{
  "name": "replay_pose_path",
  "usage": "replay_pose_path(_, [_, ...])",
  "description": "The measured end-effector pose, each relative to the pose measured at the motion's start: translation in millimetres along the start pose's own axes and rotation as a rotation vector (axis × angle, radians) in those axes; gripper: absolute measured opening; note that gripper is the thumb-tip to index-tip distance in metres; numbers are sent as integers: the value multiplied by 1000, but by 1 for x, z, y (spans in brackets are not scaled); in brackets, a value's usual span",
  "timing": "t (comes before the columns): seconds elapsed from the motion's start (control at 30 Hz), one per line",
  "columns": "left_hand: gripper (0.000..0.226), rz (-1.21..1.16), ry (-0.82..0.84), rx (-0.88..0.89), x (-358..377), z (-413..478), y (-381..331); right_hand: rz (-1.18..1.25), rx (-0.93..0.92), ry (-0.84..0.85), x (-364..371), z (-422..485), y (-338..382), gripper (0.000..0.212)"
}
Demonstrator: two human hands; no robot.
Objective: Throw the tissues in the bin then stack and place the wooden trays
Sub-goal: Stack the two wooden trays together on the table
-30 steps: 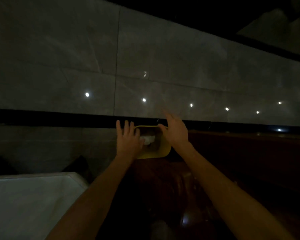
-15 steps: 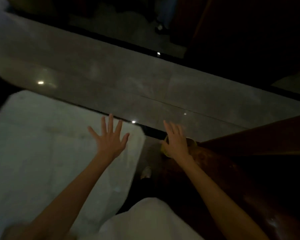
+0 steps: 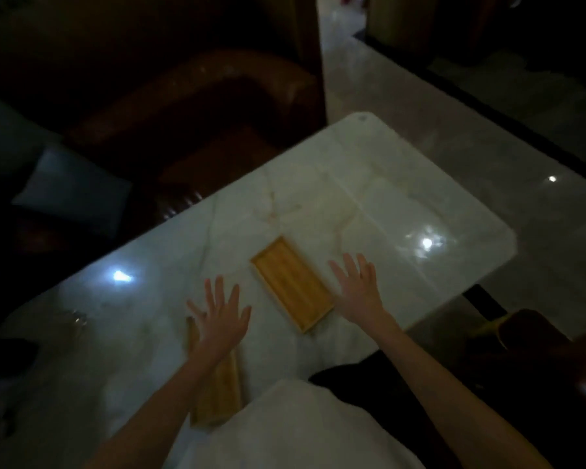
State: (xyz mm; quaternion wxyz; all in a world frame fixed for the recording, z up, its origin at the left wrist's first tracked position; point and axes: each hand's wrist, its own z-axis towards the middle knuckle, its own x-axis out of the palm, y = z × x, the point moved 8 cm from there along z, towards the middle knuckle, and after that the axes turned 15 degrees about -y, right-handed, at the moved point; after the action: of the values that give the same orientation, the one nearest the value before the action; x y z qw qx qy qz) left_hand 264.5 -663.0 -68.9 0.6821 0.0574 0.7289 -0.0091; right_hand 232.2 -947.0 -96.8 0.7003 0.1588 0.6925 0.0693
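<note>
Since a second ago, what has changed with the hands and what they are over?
The view has swung from the yellow bin by the wall to the white table. The right hand, then at the bin's rim, now hovers open beside the wooden tray. The left hand has moved over a second tray. No tissues show now. Unchanged: both hands are open and empty.

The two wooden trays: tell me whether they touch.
Apart. The head view shows bare white table between the far tray and the near tray under the left arm.
</note>
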Motion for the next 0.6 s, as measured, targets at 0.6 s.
replay_pose_path(0.6, [64, -248, 317, -269, 130, -150, 272, -105, 21, 291, 122, -100, 211, 78])
